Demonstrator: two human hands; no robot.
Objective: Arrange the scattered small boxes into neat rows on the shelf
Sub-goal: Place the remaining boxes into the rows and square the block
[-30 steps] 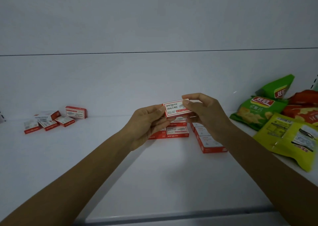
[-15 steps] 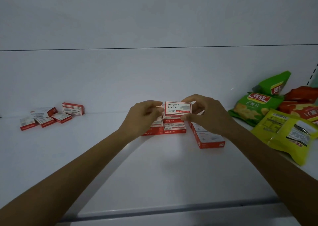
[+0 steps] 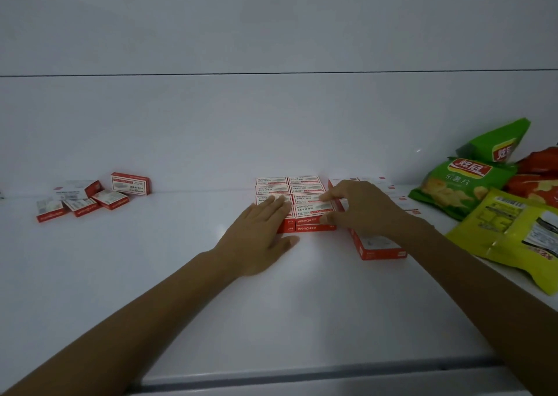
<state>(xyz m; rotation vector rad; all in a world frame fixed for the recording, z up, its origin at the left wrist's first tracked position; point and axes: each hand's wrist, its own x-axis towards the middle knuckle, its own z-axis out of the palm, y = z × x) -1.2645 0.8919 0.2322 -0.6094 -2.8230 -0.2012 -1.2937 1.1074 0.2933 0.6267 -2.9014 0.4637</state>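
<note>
Head view: left hand (image 3: pixel 262 238) flat, fingers spread, hiding box stack (image 3: pixel 305 198) left edge; right hand (image 3: pixel 359 207) pinching front box (image 3: pixel 312 210).

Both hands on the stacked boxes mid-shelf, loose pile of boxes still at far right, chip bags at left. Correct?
Sides are swapped. The head view shows the loose boxes at far left and the chip bags at right. Left hand and right hand do rest on the stacked boxes.

Both forearms are bare to the frame's edge, and the left hand (image 3: pixel 259 238) and right hand (image 3: pixel 362 207) wear nothing.
</note>
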